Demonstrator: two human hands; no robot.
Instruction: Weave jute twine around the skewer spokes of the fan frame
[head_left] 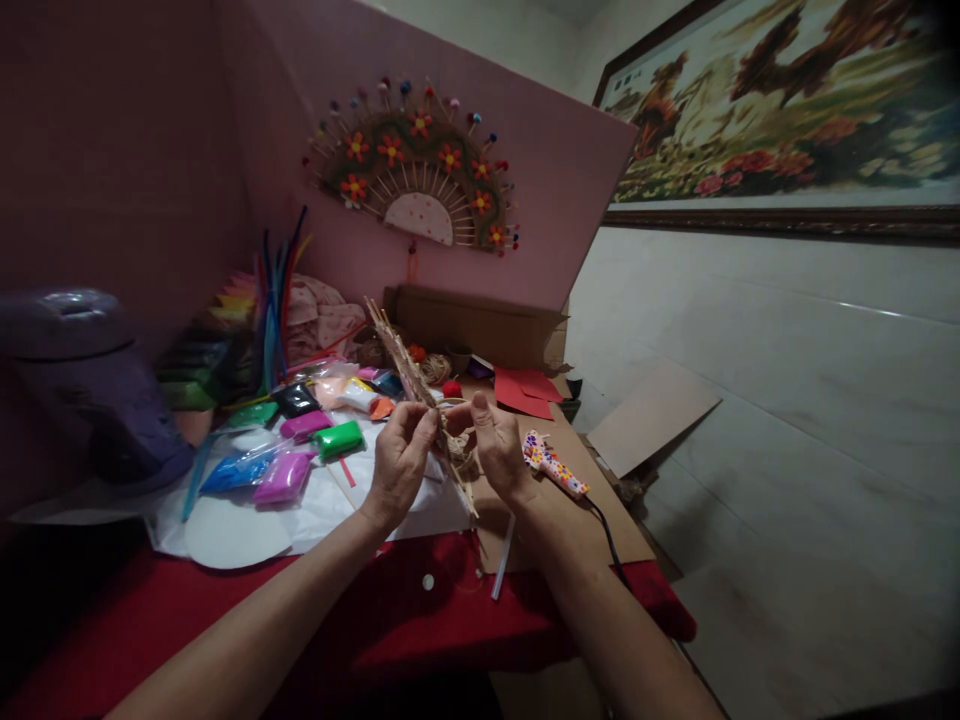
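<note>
Both hands are raised just above the desk (450, 600), which is covered in red cloth. The left hand (400, 458) has its fingers (420, 425) clenched on a fan of thin wooden sticks (409, 378), which rises away from them up and to the left, while its lower end pokes out below, between the two wrists. The right hand (496, 448) pinches what looks like a strand of tan twine (452, 403) between thumb and forefinger. The strand loops across the short gap to the sticks, right at the fingertips.

From where I stand, the winding will go best with the left grip close to the crossing point, so the sticks cannot splay. The strand should stay taut, and each turn should sit snug against the one before it. The loose coil of twine hanging just beneath the fingers could snag on the lower stick ends.

A glue gun painted with coloured dots (555, 465) lies just to the right of the right hand. Packets of green modelling clay (339, 438) and purple modelling clay (283, 478) lie to the left of the left hand. A finished stick fan with red flowers (420, 175) hangs on the pink board well beyond the fingers.
</note>
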